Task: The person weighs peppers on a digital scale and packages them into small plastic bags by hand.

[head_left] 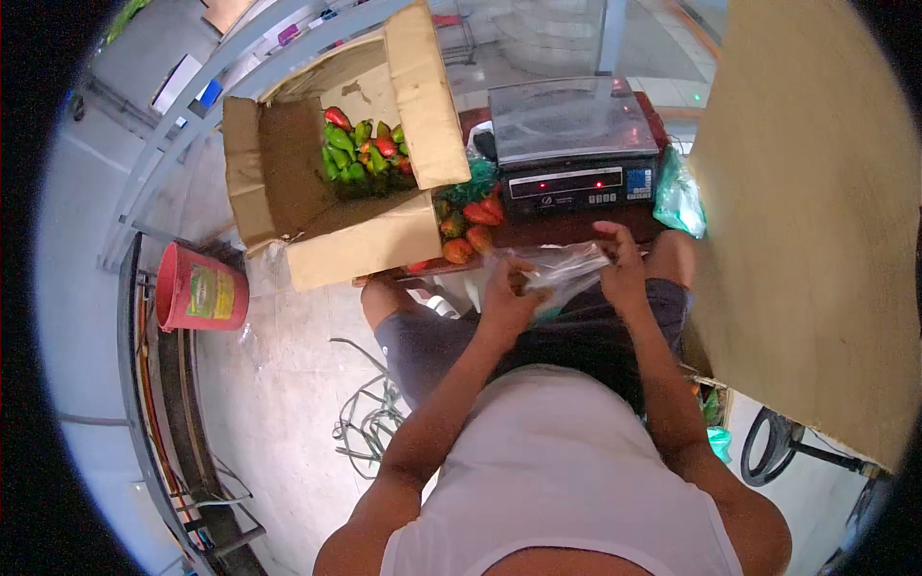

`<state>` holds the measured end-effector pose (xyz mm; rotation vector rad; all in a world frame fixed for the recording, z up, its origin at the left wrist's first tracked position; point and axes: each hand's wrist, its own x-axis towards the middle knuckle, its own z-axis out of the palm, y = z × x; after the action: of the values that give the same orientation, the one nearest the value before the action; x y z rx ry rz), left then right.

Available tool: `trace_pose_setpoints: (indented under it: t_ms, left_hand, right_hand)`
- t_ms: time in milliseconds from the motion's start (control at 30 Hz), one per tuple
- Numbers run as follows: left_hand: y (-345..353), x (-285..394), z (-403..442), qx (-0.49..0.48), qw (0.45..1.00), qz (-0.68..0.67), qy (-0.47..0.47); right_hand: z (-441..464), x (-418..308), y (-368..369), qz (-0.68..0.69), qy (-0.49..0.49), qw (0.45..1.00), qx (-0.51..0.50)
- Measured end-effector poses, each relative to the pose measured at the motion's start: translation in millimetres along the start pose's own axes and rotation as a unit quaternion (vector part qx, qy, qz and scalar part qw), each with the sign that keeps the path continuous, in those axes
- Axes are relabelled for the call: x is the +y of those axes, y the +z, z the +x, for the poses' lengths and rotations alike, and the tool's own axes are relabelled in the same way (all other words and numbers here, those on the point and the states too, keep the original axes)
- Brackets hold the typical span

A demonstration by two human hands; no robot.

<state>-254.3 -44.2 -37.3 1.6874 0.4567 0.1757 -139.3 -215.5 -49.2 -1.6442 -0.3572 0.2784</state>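
Observation:
A clear plastic bag (567, 269) stretches between my two hands, above my lap. My left hand (511, 300) is closed on the bag's left side, and my right hand (622, 264) pinches its right edge. What lies inside the bag, if anything, I cannot make out. Just beyond my left hand, several red and orange peppers (482, 211) rest on the dark red table (547, 230). An open cardboard box (360, 240) at the upper left holds several green and red peppers (360, 149). Behind the bag stands a digital scale (576, 144) with red lights on its display.
A pink bucket (202, 288) stands on the floor at the left. Green strapping (370, 422) lies tangled on the tiles. A green-tinted plastic bag (680, 197) hangs by the scale's right side. A large tan panel (816, 221) rises close on the right.

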Motion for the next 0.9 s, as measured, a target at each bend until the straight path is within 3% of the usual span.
trace_pose_setpoints:
  t_ms: [33,67,100,133,200,233,267,300,333,367,400,433,500,533,633,700,733,800,833,900]
  left_hand:
    - [-3,-3,0,0.038,0.984,0.164,0.059]
    - [-6,-4,5,0.056,0.997,0.032,-0.032]
    - [-6,-3,14,0.073,0.985,-0.103,-0.121]
    - [-6,-1,19,0.087,0.945,-0.237,-0.207]
    - [-9,1,18,0.041,0.884,-0.405,-0.232]
    - [-10,3,16,0.017,0.841,-0.484,-0.243]
    - [-7,4,8,-0.029,0.871,-0.448,-0.197]
    - [-3,5,-4,-0.076,0.896,-0.411,-0.148]
    - [0,5,-9,-0.121,0.915,-0.372,-0.097]
    - [-4,0,-6,-0.095,0.984,-0.151,0.009]
    - [-12,-10,-1,-0.061,0.988,0.081,0.112]
    - [-19,-16,1,-0.023,0.928,0.31,0.206]
    - [-11,-15,1,0.056,0.876,0.417,0.236]
    - [-9,-10,-1,0.092,0.844,0.467,0.249]
    - [-12,13,-10,-0.073,0.803,0.588,0.063]
    - [-21,37,-9,-0.207,0.784,0.586,-0.004]
    - [-26,42,-4,-0.267,0.769,0.58,-0.037]
    - [-37,39,0,-0.278,0.774,0.562,-0.086]
    - [-47,40,3,-0.279,0.776,0.555,-0.109]
    - [-70,65,2,-0.299,0.834,0.464,-0.007]
  right_hand:
    - [-6,-5,7,0.114,0.08,0.989,-0.04]
    - [-10,-9,12,0.227,0.156,0.958,-0.077]
    - [-15,-11,11,0.369,0.241,0.891,-0.108]
    - [-14,-12,8,0.343,0.238,0.898,-0.139]
    - [-15,-11,1,0.29,0.234,0.907,-0.196]
    - [-14,-4,1,0.114,0.145,0.971,-0.153]
    - [-10,5,3,-0.068,0.051,0.991,-0.104]
    - [-8,14,3,-0.248,-0.045,0.966,-0.052]
    - [-5,12,2,-0.243,-0.077,0.967,-0.017]
    - [-1,10,1,-0.238,-0.111,0.965,0.016]
    - [1,7,1,-0.231,-0.145,0.961,0.047]
    - [0,-1,4,-0.218,-0.189,0.957,0.01]
    - [-4,-23,9,-0.189,-0.277,0.94,-0.063]
    - [-5,-25,9,-0.249,-0.266,0.927,-0.093]
    - [-7,-27,9,-0.42,-0.227,0.864,-0.158]
    - [-7,-35,14,-0.52,-0.193,0.816,-0.163]
    - [-11,-42,17,-0.515,-0.197,0.812,-0.193]
    - [-24,-65,29,-0.496,-0.225,0.8,-0.253]
    - [-22,-75,29,-0.486,-0.19,0.804,-0.286]
    - [-9,-75,21,-0.502,-0.042,0.812,-0.295]
